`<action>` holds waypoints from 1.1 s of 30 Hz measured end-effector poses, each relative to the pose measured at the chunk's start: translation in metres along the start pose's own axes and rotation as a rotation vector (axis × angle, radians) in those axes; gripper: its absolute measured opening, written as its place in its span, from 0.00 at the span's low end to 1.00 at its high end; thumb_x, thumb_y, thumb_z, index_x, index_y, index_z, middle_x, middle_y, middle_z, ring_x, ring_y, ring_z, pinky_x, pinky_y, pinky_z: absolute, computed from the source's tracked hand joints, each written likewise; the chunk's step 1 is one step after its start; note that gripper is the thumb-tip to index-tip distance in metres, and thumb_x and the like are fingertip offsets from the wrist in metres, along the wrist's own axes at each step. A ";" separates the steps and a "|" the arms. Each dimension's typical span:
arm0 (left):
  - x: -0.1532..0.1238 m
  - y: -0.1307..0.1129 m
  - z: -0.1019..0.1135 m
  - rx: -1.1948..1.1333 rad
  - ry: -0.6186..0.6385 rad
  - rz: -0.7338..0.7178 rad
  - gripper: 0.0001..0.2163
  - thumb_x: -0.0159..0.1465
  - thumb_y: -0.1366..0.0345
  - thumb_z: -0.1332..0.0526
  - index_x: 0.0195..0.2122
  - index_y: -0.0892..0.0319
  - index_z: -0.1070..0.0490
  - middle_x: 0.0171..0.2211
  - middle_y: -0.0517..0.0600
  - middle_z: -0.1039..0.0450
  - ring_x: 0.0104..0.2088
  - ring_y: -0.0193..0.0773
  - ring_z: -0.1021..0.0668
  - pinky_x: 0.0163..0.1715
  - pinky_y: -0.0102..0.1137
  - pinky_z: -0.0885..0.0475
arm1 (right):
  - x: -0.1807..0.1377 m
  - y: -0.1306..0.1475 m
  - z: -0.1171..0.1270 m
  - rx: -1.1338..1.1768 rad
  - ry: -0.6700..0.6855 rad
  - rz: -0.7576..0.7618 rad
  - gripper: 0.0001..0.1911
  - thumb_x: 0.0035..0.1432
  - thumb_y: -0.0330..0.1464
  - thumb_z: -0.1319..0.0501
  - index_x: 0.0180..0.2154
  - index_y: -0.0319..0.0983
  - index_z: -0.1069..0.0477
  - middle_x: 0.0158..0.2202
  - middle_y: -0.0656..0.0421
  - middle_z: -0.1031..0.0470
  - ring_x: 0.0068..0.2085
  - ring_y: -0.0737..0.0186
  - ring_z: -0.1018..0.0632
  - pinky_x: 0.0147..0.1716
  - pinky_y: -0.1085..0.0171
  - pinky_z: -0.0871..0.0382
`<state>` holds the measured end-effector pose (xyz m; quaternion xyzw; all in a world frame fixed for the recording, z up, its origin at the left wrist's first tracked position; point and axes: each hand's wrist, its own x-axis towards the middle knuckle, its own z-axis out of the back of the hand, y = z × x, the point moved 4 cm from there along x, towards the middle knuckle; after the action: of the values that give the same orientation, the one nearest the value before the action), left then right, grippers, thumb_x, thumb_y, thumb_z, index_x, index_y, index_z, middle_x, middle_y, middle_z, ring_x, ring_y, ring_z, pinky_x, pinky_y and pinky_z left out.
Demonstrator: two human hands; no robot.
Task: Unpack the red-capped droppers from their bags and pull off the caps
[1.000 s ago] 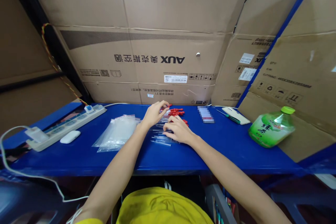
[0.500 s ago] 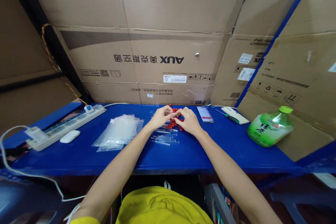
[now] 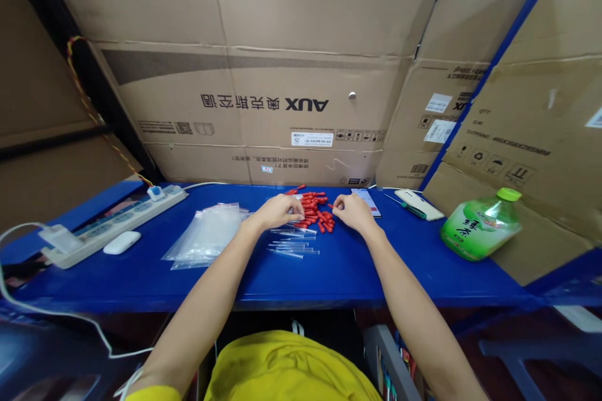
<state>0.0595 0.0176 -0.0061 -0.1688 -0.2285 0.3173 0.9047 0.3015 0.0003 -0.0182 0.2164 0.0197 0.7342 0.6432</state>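
Observation:
A pile of small red caps (image 3: pixel 314 208) lies at the back middle of the blue table (image 3: pixel 329 276). Several thin clear tubes (image 3: pixel 291 244) lie just in front of it. My left hand (image 3: pixel 277 212) rests at the pile's left edge, fingers curled and pinched on what looks like a clear tube. To the right of the pile, my right hand (image 3: pixel 353 212) has its fingertips pinched on a red cap (image 3: pixel 331 205). The two hands are apart, with the caps between them.
A stack of clear zip bags (image 3: pixel 207 235) lies left of the tubes. A power strip (image 3: pixel 113 222) and a white mouse (image 3: pixel 121 242) are at far left. A phone (image 3: pixel 369 199), a screwdriver (image 3: pixel 414 210) and a green bottle (image 3: pixel 480 225) are to the right. Cardboard boxes (image 3: pixel 282 75) wall the back.
My hands met over the red caps half a second ago; they have since drawn apart, the left to the pile's left side and the right to its right.

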 end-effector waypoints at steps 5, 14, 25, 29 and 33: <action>0.001 -0.004 -0.006 -0.086 0.090 -0.077 0.05 0.62 0.60 0.30 0.36 0.52 0.16 0.34 0.49 0.18 0.33 0.38 0.20 0.36 0.29 0.31 | 0.000 -0.007 -0.006 -0.026 0.086 -0.074 0.07 0.62 0.34 0.37 0.37 0.43 0.18 0.38 0.55 0.16 0.39 0.57 0.20 0.36 0.64 0.36; 0.000 -0.005 -0.016 -0.015 0.208 -0.132 0.13 0.64 0.70 0.35 0.47 0.50 0.16 0.43 0.51 0.17 0.38 0.39 0.19 0.40 0.31 0.29 | -0.001 0.001 -0.002 -0.049 0.038 -0.039 0.16 0.72 0.39 0.45 0.40 0.42 0.20 0.39 0.52 0.16 0.42 0.54 0.19 0.36 0.63 0.39; 0.003 -0.013 -0.014 0.116 0.193 -0.148 0.12 0.61 0.69 0.30 0.45 0.50 0.16 0.43 0.49 0.16 0.43 0.40 0.18 0.44 0.30 0.28 | -0.005 0.027 -0.004 -0.015 -0.054 0.011 0.17 0.74 0.39 0.49 0.42 0.42 0.22 0.38 0.54 0.17 0.41 0.57 0.20 0.35 0.64 0.42; 0.002 -0.016 -0.011 0.153 0.167 -0.122 0.10 0.62 0.70 0.32 0.43 0.51 0.16 0.41 0.47 0.16 0.42 0.39 0.17 0.42 0.28 0.28 | -0.004 0.027 -0.005 -0.001 -0.067 0.011 0.18 0.74 0.40 0.50 0.42 0.42 0.23 0.38 0.54 0.18 0.40 0.57 0.20 0.36 0.64 0.42; 0.001 -0.024 0.006 0.038 -0.016 -0.132 0.15 0.64 0.66 0.33 0.53 0.52 0.20 0.43 0.49 0.17 0.40 0.39 0.19 0.43 0.30 0.28 | -0.006 0.032 -0.001 0.102 -0.126 0.108 0.17 0.74 0.39 0.49 0.44 0.42 0.24 0.37 0.55 0.19 0.40 0.57 0.22 0.38 0.64 0.39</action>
<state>0.0690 0.0012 0.0096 -0.1337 -0.2405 0.2624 0.9249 0.2719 -0.0108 -0.0110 0.2953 0.0049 0.7508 0.5908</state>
